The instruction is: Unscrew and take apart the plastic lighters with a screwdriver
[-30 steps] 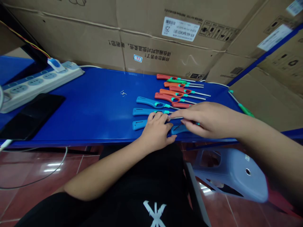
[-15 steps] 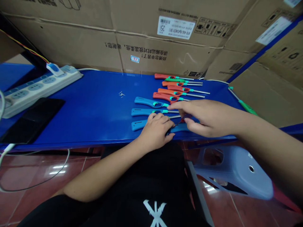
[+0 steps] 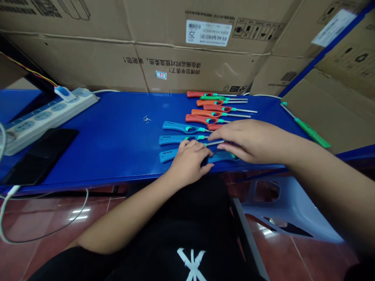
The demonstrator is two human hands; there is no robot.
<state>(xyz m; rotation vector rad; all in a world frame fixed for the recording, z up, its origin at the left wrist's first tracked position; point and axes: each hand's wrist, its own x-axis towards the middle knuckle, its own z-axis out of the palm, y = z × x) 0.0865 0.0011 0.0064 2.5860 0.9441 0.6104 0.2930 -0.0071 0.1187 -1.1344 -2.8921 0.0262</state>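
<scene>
My left hand (image 3: 187,166) lies curled over a blue utility lighter (image 3: 168,155), hiding its middle. My right hand (image 3: 249,142) hovers with spread fingers just above a blue lighter handle (image 3: 222,157), and I see nothing held in it. Two more blue lighters (image 3: 181,127) lie side by side above my left hand. Farther back, several orange and red lighters (image 3: 205,113) with steel nozzles lie in a row, and one is green-handled. A small cluster of metal pins (image 3: 147,119) lies on the blue bench (image 3: 102,156), left of the lighters.
A white power strip (image 3: 49,113) and a black phone (image 3: 41,156) lie at the bench's left. Cardboard cartons (image 3: 190,50) stand along the back. A green-handled lighter (image 3: 310,132) rests at the right end. A blue plastic stool (image 3: 290,207) sits below on the tiled floor.
My right hand has loosened from its pinch and shifted slightly back over the blue handle. The view has tilted a little, moving the bench lower in the picture.
</scene>
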